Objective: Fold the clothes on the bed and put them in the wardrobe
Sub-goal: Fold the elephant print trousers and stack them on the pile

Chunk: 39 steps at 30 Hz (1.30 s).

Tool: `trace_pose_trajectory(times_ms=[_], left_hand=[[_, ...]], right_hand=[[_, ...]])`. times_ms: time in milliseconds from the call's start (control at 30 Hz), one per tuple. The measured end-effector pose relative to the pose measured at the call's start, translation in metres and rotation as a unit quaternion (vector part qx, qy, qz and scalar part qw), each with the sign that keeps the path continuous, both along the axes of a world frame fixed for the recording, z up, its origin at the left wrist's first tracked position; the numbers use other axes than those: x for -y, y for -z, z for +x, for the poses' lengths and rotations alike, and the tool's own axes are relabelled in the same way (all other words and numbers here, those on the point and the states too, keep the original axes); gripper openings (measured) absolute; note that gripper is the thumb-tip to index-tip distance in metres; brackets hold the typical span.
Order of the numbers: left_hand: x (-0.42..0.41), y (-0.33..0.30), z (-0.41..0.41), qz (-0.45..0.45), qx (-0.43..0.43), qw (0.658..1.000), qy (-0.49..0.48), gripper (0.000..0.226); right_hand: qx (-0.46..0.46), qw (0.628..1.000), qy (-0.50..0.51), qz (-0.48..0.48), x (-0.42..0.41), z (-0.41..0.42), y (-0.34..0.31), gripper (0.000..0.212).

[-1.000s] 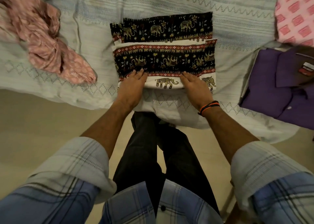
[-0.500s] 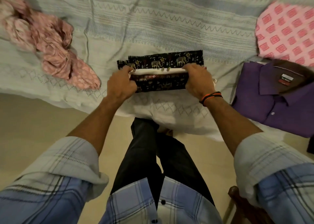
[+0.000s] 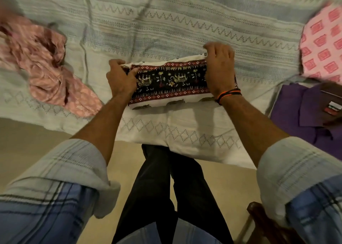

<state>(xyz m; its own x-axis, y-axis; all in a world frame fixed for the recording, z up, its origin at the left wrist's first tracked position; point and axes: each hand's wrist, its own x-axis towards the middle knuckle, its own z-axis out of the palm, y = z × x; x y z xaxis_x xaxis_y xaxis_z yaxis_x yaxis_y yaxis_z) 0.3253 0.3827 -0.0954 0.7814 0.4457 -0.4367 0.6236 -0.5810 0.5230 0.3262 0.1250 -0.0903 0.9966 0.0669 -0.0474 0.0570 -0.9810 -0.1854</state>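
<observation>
A black, white and red elephant-print cloth point(image 3: 172, 82) lies folded into a narrow band near the front edge of the bed point(image 3: 185, 27). My left hand point(image 3: 120, 79) grips its left end, fingers curled round the fabric. My right hand point(image 3: 219, 67) holds the right end, fingers over the far edge. A crumpled pink garment point(image 3: 50, 71) lies unfolded at the left. A folded purple shirt point(image 3: 307, 112) sits at the right, with a folded pink patterned cloth point(image 3: 323, 45) behind it.
The bed carries a pale woven cover that hangs over its front edge. Beige floor point(image 3: 27, 132) lies below, with my dark trouser legs point(image 3: 172, 188) against the bed. A dark wooden piece point(image 3: 259, 217) shows at the lower right. No wardrobe is in view.
Both hands took the near edge of the elephant cloth and folded it away over the far half, making a narrower band. My hands now hold its two ends.
</observation>
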Motion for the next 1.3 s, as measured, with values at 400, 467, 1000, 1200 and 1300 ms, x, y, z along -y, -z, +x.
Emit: trace_pose_trajectory(times_ms=[400, 467, 1000, 1200, 1300], left_hand=[[0.0, 0.01, 0.034, -0.03, 0.09, 0.993, -0.077, 0.035], [0.006, 0.01, 0.038, -0.043, 0.131, 0.986, -0.091, 0.035], [0.029, 0.059, 0.009, 0.137, -0.053, 0.87, 0.471, 0.117], [0.028, 0.034, 0.011, 0.114, -0.02, 0.909, 0.4, 0.111], [0.033, 0.019, -0.001, 0.134, 0.0, 0.972, 0.193, 0.103]], right_hand=[[-0.137, 0.987, -0.03, 0.073, -0.022, -0.011, 0.03, 0.072], [-0.061, 0.995, -0.029, 0.077, -0.024, -0.003, 0.027, 0.06], [-0.185, 0.983, 0.003, -0.02, -0.037, -0.022, 0.067, 0.091], [-0.18, 0.979, 0.026, 0.093, -0.018, -0.015, 0.042, 0.093], [-0.118, 0.978, 0.147, 0.092, 0.0, -0.018, 0.033, 0.093]])
